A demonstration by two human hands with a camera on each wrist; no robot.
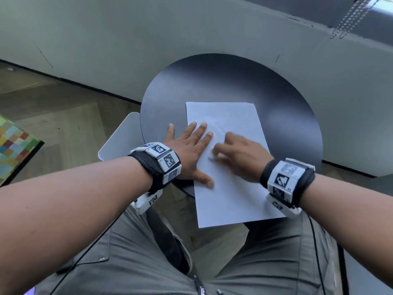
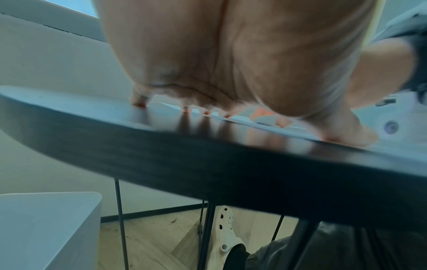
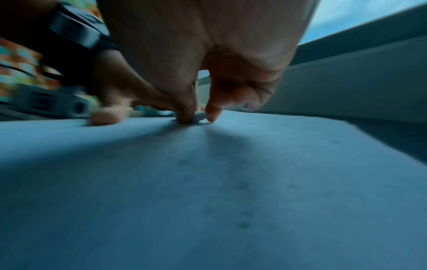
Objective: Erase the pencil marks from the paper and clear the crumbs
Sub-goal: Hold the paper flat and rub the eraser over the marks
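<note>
A white sheet of paper (image 1: 231, 188) lies on the round black table (image 1: 287, 107), its near end hanging over the table's edge. My left hand (image 1: 191, 145) lies flat with straight, spread fingers on the paper's left edge and presses it down. My right hand (image 1: 236, 154) is blurred over the middle of the sheet. In the right wrist view its thumb and fingers (image 3: 215, 109) pinch a small pale eraser (image 3: 199, 116) against the paper (image 3: 231, 191). Small dark specks dot the sheet nearer the wrist.
A white chair seat (image 1: 121, 137) stands left of the table, seen also as a white chair (image 2: 46, 228) below the table rim (image 2: 208, 164). A grey wall runs behind. My lap in grey trousers (image 1: 212, 262) is under the paper's near end. A colourful panel (image 1: 14, 145) stands far left.
</note>
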